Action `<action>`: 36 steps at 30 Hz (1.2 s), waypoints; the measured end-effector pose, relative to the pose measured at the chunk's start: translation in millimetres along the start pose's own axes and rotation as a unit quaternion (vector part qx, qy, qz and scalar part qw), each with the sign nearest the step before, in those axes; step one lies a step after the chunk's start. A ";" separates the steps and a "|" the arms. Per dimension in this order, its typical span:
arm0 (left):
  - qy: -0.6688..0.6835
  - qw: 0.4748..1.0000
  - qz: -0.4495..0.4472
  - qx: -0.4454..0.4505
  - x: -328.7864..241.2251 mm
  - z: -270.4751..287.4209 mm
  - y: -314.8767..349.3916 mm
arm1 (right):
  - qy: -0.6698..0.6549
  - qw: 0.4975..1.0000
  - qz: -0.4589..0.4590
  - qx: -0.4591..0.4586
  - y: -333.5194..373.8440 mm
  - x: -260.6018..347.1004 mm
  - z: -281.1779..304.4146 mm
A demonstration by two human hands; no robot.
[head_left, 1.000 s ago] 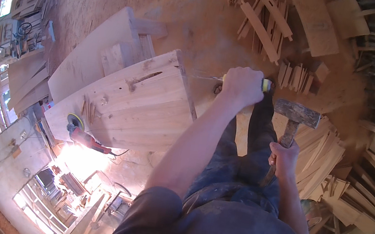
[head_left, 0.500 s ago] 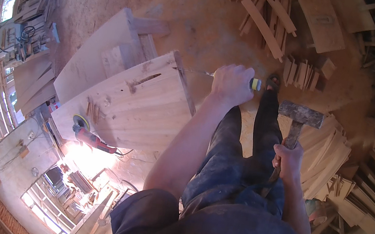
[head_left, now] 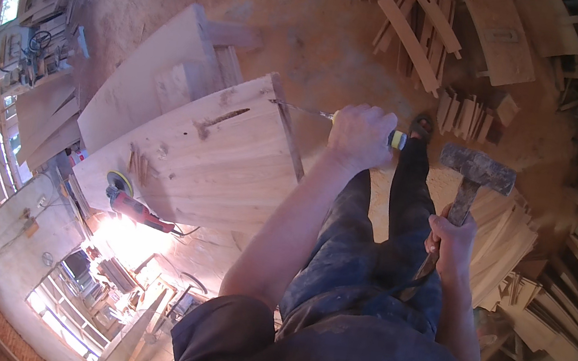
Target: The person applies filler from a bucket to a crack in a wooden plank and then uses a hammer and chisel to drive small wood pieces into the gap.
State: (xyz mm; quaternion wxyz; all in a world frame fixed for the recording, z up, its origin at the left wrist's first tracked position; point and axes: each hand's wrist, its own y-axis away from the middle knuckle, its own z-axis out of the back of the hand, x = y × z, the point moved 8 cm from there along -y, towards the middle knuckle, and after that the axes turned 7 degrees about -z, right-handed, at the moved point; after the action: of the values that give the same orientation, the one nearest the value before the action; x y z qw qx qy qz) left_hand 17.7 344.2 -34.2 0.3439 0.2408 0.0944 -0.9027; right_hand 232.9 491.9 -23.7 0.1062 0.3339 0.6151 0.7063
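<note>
My left hand [head_left: 361, 137] is closed round the yellow-and-dark handle of a chisel [head_left: 399, 140]. Its thin metal shaft points left, and the tip meets the end of a pale wooden board [head_left: 224, 163] near the upper corner. That board has a long dark slot and a few knots and cracks. In my right hand [head_left: 453, 242] I grip the wooden handle of a hammer [head_left: 477, 169]; its heavy block head is raised, apart from the chisel, to the right of it. A red angle grinder [head_left: 138, 212] with a round yellow-edged pad lies on the board's near left part.
Behind the board leans another large wooden panel [head_left: 144, 77]. Stacked curved boards [head_left: 496, 241] stand to my right, with short offcuts [head_left: 467, 116] and long planks [head_left: 411, 38] farther off. One sandalled foot [head_left: 423, 126] shows beyond my left hand. Bright windows line the left wall.
The hammer has shifted slightly right and its head tilts a little more. My left hand and the chisel sit marginally farther right in the picture, the tip still at the board.
</note>
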 end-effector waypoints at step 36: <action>-0.014 0.998 -0.065 -0.011 1.1 1.3 2.8 | -0.050 0.992 -0.108 0.036 -32.1 -66.9 15.1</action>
State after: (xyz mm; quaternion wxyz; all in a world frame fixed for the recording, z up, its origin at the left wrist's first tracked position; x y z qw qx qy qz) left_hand 18.3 341.1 -33.6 0.2881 0.2172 0.1153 -0.9255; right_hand 284.0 473.5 -76.4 0.2004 0.3036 0.6669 0.6503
